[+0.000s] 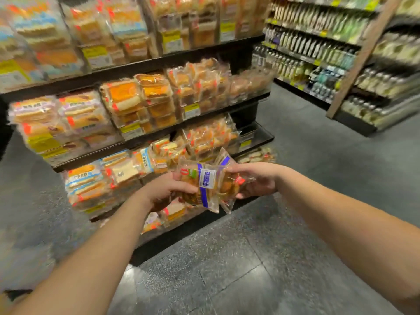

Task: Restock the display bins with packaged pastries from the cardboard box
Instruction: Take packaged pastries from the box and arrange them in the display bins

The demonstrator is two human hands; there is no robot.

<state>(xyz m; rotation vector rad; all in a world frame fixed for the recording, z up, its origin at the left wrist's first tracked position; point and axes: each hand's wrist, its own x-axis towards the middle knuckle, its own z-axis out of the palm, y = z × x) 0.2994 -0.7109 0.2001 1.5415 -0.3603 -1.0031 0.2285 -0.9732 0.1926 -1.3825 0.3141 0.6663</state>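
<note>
Right now the packs [210,186], clear wrappers with a blue stripe and browned pastry inside, are held in mid-air between both hands, just in front of the lower shelves. At least two wrappers overlap; their long axis runs near to far, tilted slightly right, with the sealed ends pointing down toward the floor and up toward the rack. The left hand [169,192] grips the left edge, fingers curled over the top of the wrapper. The right hand [256,180] pinches the right edge, thumb below and fingers above. Both hands sit about equally close to the rack [145,64], which rises directly beyond them, its tiers crowded with bagged pastries. The lower right bin [256,133] looks partly bare and lies just past the right hand, so that hand seems the better placed to feed packs in. No cardboard box is in view. Bottle shelves [329,53] stand far right across the grey floor [295,258].
</note>
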